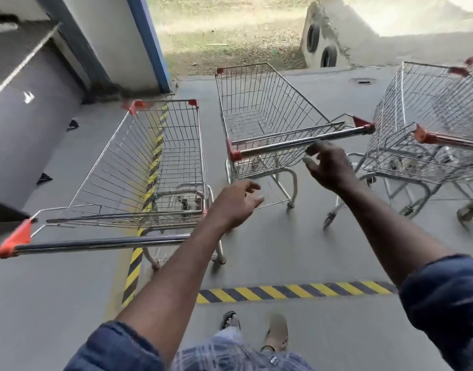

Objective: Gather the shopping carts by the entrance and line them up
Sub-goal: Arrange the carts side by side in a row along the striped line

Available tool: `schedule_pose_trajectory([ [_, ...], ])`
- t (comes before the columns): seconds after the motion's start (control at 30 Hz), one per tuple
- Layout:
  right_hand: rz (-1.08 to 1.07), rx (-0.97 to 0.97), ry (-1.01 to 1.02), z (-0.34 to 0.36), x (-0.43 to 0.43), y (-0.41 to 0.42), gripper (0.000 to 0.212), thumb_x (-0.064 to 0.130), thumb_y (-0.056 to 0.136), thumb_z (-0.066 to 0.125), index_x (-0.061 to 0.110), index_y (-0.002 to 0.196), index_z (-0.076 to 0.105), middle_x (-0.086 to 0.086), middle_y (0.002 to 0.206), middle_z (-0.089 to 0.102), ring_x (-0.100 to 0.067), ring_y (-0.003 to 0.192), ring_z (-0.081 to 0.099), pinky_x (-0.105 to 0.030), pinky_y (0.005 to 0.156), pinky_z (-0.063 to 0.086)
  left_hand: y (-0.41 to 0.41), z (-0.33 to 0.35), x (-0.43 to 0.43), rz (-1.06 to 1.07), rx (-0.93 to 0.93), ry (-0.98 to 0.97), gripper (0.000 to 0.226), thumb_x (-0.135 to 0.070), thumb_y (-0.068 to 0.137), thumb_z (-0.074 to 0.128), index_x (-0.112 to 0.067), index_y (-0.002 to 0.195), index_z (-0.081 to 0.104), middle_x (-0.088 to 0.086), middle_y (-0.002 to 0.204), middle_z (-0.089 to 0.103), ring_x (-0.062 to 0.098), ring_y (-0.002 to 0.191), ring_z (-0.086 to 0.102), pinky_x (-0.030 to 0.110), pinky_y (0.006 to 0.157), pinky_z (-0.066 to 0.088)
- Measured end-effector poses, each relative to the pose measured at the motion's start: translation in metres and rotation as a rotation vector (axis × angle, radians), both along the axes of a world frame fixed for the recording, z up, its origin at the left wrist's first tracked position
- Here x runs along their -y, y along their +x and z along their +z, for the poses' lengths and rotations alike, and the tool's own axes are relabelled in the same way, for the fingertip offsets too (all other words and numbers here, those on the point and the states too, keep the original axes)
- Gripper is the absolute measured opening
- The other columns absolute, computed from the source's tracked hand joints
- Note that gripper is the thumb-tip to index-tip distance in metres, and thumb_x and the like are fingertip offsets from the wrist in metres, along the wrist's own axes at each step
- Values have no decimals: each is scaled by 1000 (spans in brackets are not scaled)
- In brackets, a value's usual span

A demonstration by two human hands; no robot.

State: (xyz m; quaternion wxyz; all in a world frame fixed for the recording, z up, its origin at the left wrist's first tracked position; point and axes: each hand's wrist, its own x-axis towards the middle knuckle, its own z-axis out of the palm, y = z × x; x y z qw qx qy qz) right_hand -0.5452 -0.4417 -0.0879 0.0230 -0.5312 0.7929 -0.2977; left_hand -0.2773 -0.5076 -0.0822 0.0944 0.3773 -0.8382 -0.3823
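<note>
Three wire shopping carts with red handle ends stand on the grey floor. The left cart [139, 167] is nearest, its dark handle bar low at the left. The middle cart [259, 116] stands straight ahead, its handle bar slanting up to the right. My right hand [326, 167] is just under that bar near its right half, fingers loosely spread, fingertips at the bar without gripping it. My left hand [238, 202] hovers in the air between the left and middle carts, fingers relaxed, holding nothing. The right cart [428, 124] stands apart at the right edge.
Yellow-and-black hazard stripes [291, 290] cross the floor in front of my feet and run along the left cart. A grey wall and a blue-edged pillar [147, 44] stand at the left. Beyond the floor's far edge lie grass and a concrete block [337, 36].
</note>
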Motion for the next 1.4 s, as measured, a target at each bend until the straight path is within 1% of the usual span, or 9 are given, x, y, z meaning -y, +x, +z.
schedule_pose_trajectory([
  [0.2, -23, -196, 389, 9, 45, -54, 63, 37, 84, 76, 5, 131, 50, -24, 129, 52, -43, 121, 48, -50, 99, 43, -44, -3, 46, 43, 120, -145, 44, -41, 88, 68, -25, 127, 57, 4, 133, 56, 22, 123, 53, 42, 105, 45],
  [0.4, 82, -264, 670, -16, 73, -75, 76, 53, 84, 71, 13, 140, 40, -15, 145, 43, -36, 135, 40, -54, 110, 33, -62, -16, 80, 31, 329, -245, 74, -41, 90, 68, -16, 150, 33, 8, 158, 30, 30, 142, 32, 50, 114, 35],
  [0.57, 92, -310, 576, -32, 85, -82, 66, 59, 88, 61, 14, 135, 50, -19, 134, 49, -38, 127, 46, -49, 107, 39, -67, -27, 97, -36, 431, -236, 85, -43, 95, 60, -13, 158, 12, 5, 166, 7, 25, 153, 5, 50, 119, 22],
  [0.7, 57, -278, 531, -35, 87, -73, 61, 65, 87, 59, 18, 125, 57, -17, 130, 53, -37, 126, 46, -50, 109, 36, -68, -36, 109, -70, 505, -194, 83, -47, 101, 44, -10, 158, -3, 8, 165, -12, 28, 148, -25, 55, 122, 13],
  [0.87, 33, -219, 497, -41, 69, -42, 57, 64, 86, 60, 23, 126, 55, -14, 130, 50, -37, 127, 41, -52, 110, 35, -44, -41, 111, -31, 529, -221, 88, -56, 98, 40, -12, 156, -10, 6, 162, -24, 23, 146, -28, 49, 120, 1],
  [1.03, 21, -106, 449, -52, 41, 2, 59, 65, 87, 57, 30, 133, 48, -9, 134, 46, -33, 127, 36, -47, 106, 30, -18, -37, 140, -2, 566, -175, 84, -57, 97, 42, -15, 158, 4, 5, 165, -14, 26, 149, -19, 55, 122, 3],
  [1.13, 56, -96, 542, -70, 21, 28, 78, 70, 85, 55, 33, 147, 26, -10, 148, 29, -31, 137, 22, -47, 113, 14, -8, -38, 141, 51, 498, -185, 69, -55, 97, 47, -17, 153, 30, 5, 166, 9, 30, 152, -4, 56, 120, 9],
  [1.27, 56, -118, 612, -83, -3, 38, 91, 76, 87, 45, 32, 155, 5, -9, 163, -4, -30, 150, -8, -42, 113, -14, -6, -44, 126, 96, 472, -237, 68, -58, 96, 46, -15, 149, 39, 8, 163, 20, 30, 152, 4, 55, 121, 16],
  [1.4, 53, -129, 574, -80, -31, 18, 94, 84, 74, 33, 35, 151, 15, -10, 161, 8, -28, 148, 1, -47, 119, -1, -11, -43, 84, 127, 428, -227, 64, -57, 97, 45, -16, 146, 42, 5, 164, 19, 26, 152, 8, 51, 120, 21],
])
